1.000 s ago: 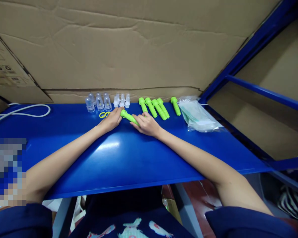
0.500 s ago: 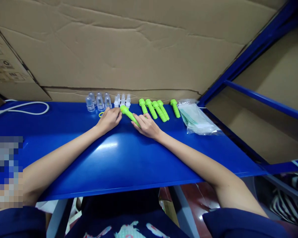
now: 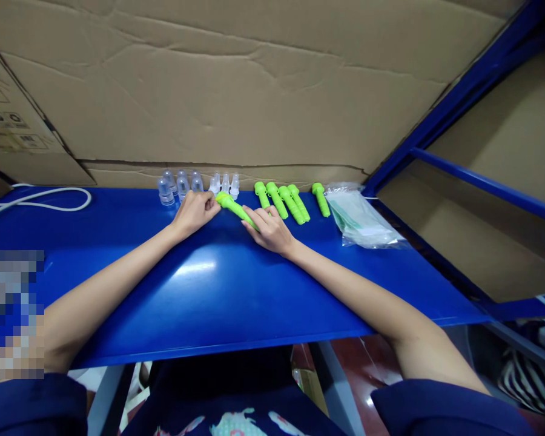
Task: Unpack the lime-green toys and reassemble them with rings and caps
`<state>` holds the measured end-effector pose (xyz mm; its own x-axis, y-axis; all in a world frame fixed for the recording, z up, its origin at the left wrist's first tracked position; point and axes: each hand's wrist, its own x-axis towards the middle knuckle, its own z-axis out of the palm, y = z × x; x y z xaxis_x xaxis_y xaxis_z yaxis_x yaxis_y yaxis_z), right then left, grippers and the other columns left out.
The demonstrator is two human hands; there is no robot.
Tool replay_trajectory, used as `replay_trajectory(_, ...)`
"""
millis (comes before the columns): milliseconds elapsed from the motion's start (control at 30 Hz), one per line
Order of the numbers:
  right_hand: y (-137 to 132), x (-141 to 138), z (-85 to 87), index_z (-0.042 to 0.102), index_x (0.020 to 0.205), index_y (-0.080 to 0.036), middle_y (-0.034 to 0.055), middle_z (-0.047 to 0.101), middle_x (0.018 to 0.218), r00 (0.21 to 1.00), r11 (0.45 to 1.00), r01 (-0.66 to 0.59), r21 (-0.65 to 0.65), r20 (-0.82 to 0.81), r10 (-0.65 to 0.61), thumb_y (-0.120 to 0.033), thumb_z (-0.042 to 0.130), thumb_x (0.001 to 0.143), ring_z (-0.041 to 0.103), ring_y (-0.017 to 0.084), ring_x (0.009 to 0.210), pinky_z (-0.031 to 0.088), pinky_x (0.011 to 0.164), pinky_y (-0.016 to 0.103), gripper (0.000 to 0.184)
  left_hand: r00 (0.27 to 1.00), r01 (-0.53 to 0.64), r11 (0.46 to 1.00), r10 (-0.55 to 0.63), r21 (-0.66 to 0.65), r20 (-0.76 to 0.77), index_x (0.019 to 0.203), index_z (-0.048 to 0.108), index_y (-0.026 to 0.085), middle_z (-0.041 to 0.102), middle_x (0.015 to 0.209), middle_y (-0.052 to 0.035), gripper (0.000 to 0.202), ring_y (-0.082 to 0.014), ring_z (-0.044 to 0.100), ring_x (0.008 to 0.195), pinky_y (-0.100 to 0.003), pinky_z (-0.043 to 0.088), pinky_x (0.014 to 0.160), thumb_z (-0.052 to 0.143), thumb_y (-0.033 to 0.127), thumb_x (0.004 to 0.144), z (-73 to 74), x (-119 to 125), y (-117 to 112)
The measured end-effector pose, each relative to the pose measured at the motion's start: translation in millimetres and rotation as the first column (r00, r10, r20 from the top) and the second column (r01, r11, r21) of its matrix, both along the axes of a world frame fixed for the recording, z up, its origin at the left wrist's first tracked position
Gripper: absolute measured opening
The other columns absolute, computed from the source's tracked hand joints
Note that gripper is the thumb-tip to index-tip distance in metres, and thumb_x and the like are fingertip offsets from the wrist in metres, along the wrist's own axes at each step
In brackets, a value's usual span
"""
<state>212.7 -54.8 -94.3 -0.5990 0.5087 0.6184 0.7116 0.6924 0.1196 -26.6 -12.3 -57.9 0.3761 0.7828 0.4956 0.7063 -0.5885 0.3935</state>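
My right hand (image 3: pixel 270 230) is wrapped round the lower handle of a lime-green plastic flashlight body (image 3: pixel 238 210), which lies slanted with its wide head to the left. At that head my left hand (image 3: pixel 196 212) has its fingers curled and pressed together, touching the rim. A yellowish edge shows on the head beside these fingertips; whatever else they pinch is hidden. Behind the left hand stand several clear plastic domed caps (image 3: pixel 166 191). Several white translucent cone-shaped parts (image 3: pixel 226 183) stand just beyond the flashlight's head.
Several more green flashlight bodies (image 3: pixel 292 204) lie to the right of the held one, one of them (image 3: pixel 320 200) apart. Beside it is a clear plastic bag (image 3: pixel 366 218). A white cable (image 3: pixel 68 200) loops at the left of the blue table (image 3: pixel 254 297). Cardboard (image 3: pixel 218 91) walls the back.
My left hand has shifted slightly left and up at the flashlight's head. The yellow ring seen beside it before is now out of sight. My right hand keeps its hold.
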Motion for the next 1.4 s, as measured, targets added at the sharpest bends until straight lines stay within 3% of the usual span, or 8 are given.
replay_trajectory(400,1,6,-3.1,0.062,0.132,-0.015,0.0121,0.072,0.105,0.909,0.986,-0.124,0.108,-0.387,0.157,-0.029,0.049,0.102,0.067,0.023,0.09,0.048,0.084,0.04,0.036,0.998,0.051,0.998,-0.052,0.043,0.022,0.062,0.048,0.017,0.053,0.059,0.0013,0.018,-0.0101,0.046,0.056,-0.025,0.033,0.063,0.051,0.016,0.079,12.6,7,-4)
replay_trajectory(533,-7,13,4.5,0.065,0.128,-0.019,0.0096,0.073,0.099,0.875,0.973,-0.174,0.149,-0.431,0.222,-0.03,0.05,0.101,0.068,0.023,0.086,0.05,0.079,0.039,0.033,0.995,-0.077,0.996,0.074,0.042,0.063,0.063,0.051,0.016,0.055,0.059,0.001,0.016,-0.0104,0.046,0.057,-0.025,0.032,0.062,0.053,0.015,0.078,23.4,-12,2)
replay_trajectory(633,-9,24,16.4,0.068,0.121,-0.021,0.0105,0.073,0.101,0.896,0.991,-0.04,0.124,-0.434,0.091,-0.042,0.046,0.101,0.068,0.025,0.085,0.051,0.08,0.042,0.036,0.976,-0.213,0.975,0.209,0.067,0.066,0.066,0.054,0.015,0.055,0.061,0.0004,0.015,-0.0107,0.048,0.06,-0.025,0.033,0.064,0.052,0.018,0.08,33.9,-42,7)
replay_trajectory(800,14,57,30.8,0.067,0.119,-0.016,0.0138,0.072,0.105,0.843,0.958,0.283,0.051,-0.489,-0.223,-0.048,0.038,0.101,0.067,0.028,0.093,0.047,0.089,0.045,0.046,0.991,-0.057,0.998,0.054,-0.018,-0.124,0.066,0.055,0.016,0.057,0.061,0.0001,0.015,-0.0104,0.049,0.06,-0.024,0.033,0.063,0.052,0.02,0.079,36.2,-63,7)
replay_trajectory(967,30,105,43.8,0.067,0.117,-0.012,0.0189,0.07,0.112,0.719,0.763,0.629,-0.149,-0.261,-0.644,-0.036,0.037,0.099,0.064,0.032,0.105,0.042,0.094,0.045,0.043,0.936,0.118,0.956,-0.198,-0.27,-0.292,0.067,0.056,0.016,0.057,0.061,0.0004,0.016,-0.0101,0.049,0.057,-0.023,0.031,0.06,0.051,0.024,0.08,24.1,-49,1)
replay_trajectory(1067,28,117,53.1,0.068,0.113,-0.008,0.0236,0.07,0.111,0.563,0.558,0.794,-0.241,-0.055,-0.825,-0.035,0.039,0.098,0.064,0.036,0.103,0.043,0.089,0.044,0.043,0.922,0.1,0.959,-0.189,-0.265,-0.337,0.068,0.054,0.017,0.057,0.062,-0.0003,0.018,-0.0107,0.048,0.055,-0.025,0.028,0.059,0.049,0.026,0.082,17.0,-44,-2)
replay_trajectory(1133,25,115,55.7,0.069,0.11,-0.006,0.0249,0.07,0.108,0.5,0.473,0.841,-0.261,0.043,-0.865,-0.035,0.04,0.097,0.065,0.036,0.1,0.043,0.087,0.042,0.044,0.923,0.076,0.971,-0.155,-0.228,-0.352,0.068,0.054,0.017,0.057,0.062,-0.0007,0.022,-0.0113,0.047,0.055,-0.026,0.026,0.058,0.048,0.029,0.086,13.1,-42,-2)
replay_trajectory(1400,28,104,49.0,0.067,0.118,-0.013,0.0193,0.071,0.112,0.479,0.369,0.856,-0.363,0.29,-0.828,-0.035,0.05,0.093,0.064,0.033,0.108,0.041,0.091,0.041,0.037,0.932,-0.051,0.997,0.025,-0.063,-0.363,0.065,0.059,0.018,0.06,0.059,-0.0048,0.044,-0.0172,0.053,0.057,-0.027,0.023,0.057,0.046,0.047,0.095,6.5,-48,2)
